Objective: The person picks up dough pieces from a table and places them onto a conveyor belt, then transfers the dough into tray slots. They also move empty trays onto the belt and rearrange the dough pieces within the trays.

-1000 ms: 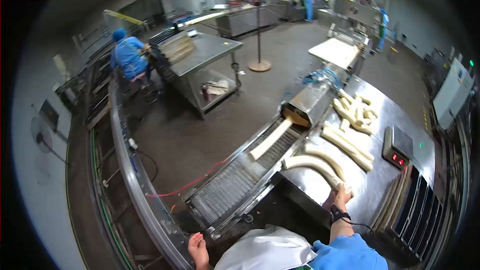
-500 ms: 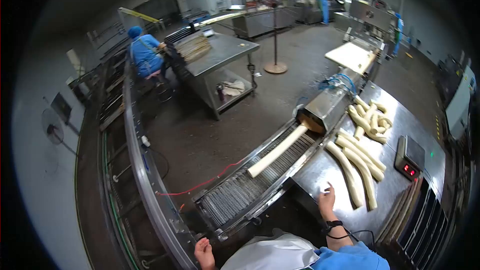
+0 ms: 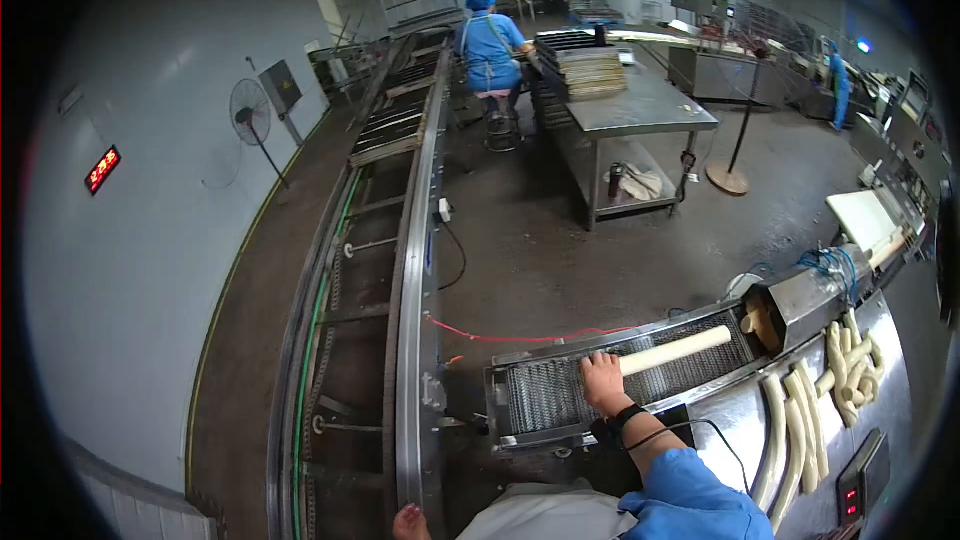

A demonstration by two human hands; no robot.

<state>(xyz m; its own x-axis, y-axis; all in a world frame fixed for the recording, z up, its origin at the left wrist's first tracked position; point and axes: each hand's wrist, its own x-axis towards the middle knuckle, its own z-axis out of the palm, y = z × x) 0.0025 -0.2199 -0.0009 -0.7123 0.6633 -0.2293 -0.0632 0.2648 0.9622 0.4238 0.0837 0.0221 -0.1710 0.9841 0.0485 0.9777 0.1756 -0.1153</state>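
Observation:
A long pale dough roll point(image 3: 680, 348) lies along the wire-mesh conveyor point(image 3: 540, 395). My right hand point(image 3: 603, 380), with a dark band at its wrist, is closed over the roll's left end, palm down; the fingertips are partly hidden. At the bottom edge, by the metal rail point(image 3: 410, 420), my left hand point(image 3: 410, 523) shows only in part. Its fingers are loosely bent and nothing is seen in them. Several more dough rolls point(image 3: 795, 430) rest on the steel table point(image 3: 725, 450) to the right of the conveyor.
A metal housing point(image 3: 815, 295) covers the conveyor's far end. A digital scale point(image 3: 863, 480) sits on the steel table. Left of me runs a long chain track point(image 3: 340, 340). Farther off, a seated co-worker point(image 3: 490, 45) in blue is beside a table point(image 3: 650, 120) with stacked trays.
My view has turned left. My right hand has moved from beside the steel table onto the dough roll's end on the conveyor. The roll's far end now lies clear of the housing.

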